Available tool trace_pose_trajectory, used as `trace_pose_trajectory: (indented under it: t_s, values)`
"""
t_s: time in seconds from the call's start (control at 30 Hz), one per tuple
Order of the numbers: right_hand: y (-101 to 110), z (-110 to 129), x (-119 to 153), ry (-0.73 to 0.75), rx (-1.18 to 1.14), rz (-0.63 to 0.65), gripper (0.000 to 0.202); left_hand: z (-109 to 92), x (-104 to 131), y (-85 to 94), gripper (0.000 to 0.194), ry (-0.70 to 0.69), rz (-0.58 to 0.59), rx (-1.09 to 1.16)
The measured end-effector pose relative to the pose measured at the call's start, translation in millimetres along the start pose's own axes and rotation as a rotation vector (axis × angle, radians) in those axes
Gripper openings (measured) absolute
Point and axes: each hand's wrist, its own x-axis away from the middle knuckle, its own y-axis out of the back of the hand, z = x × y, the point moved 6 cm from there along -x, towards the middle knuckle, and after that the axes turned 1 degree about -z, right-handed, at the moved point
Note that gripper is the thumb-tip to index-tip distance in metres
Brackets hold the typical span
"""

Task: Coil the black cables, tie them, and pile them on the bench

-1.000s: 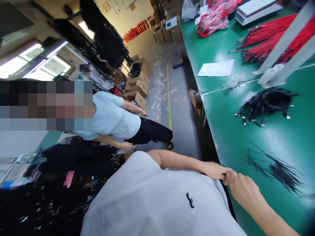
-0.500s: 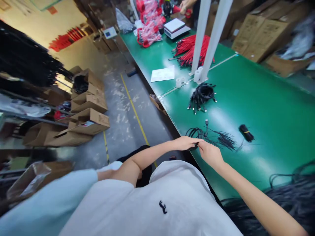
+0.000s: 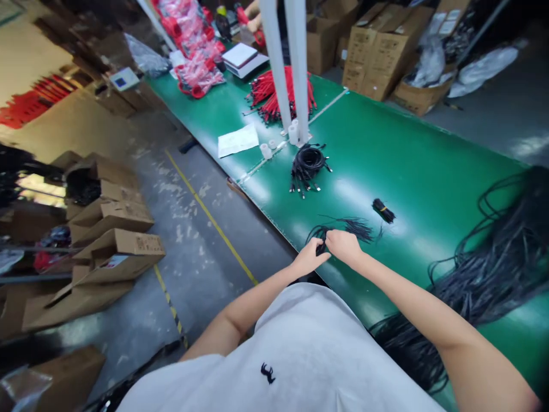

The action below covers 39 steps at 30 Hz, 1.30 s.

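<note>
Green table [image 3: 412, 154]: big heap of loose blk cables [image 3: 493, 269] at R, prob what's left. Coiled bundle [image 3: 309, 163] farther up, looks done. L hand [image 3: 307, 257] + R hand [image 3: 343, 246] both gripping a small coil [image 3: 317, 230] nr table edge, WIP, not yet set down; can't tell if tied. Loose blk strands [image 3: 358, 229] just beyond, banded bunch [image 3: 383, 210] apart.

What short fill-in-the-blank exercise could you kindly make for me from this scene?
1. The left hand and right hand are both at a cable loop coloured ____.
2. The tabletop is coloured ____.
3. The small tied bundle has a band coloured ____.
4. The cable pile behind the white posts is mostly ____.

Missing words: black; green; yellow; red.
</note>
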Motion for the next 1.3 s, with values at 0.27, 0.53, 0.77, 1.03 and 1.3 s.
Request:
trace_pose_trajectory:
  t_s: [0.27, 0.53, 0.77, 1.03, 1.3]
  values:
    - [22, 55, 24, 0.336, -0.174, -0.094, 0.026, -8, 18, 72.0, 0.037, -0.427, -0.116, -0.351]
    - [21, 8, 5, -0.204, -0.409, -0.141, 0.026, -23, -20, 49.4, 0.022, -0.180, 0.019, -0.218]
    - [31, 13, 4, -0.345, -0.319, -0.304, 0.029, 15, -46, 36.0, 0.042, 0.344, 0.333, 0.781]
    - [25, 16, -2, -0.625, -0.666, -0.310, 0.024, 10, -67, 48.3, 0.024, 0.186, 0.169, 0.801]
    - [-18, 39, -9, -0.709, -2.596, -0.114, 0.032, -4, -64, 60.3, 0.032, -0.319, 0.231, 0.428]
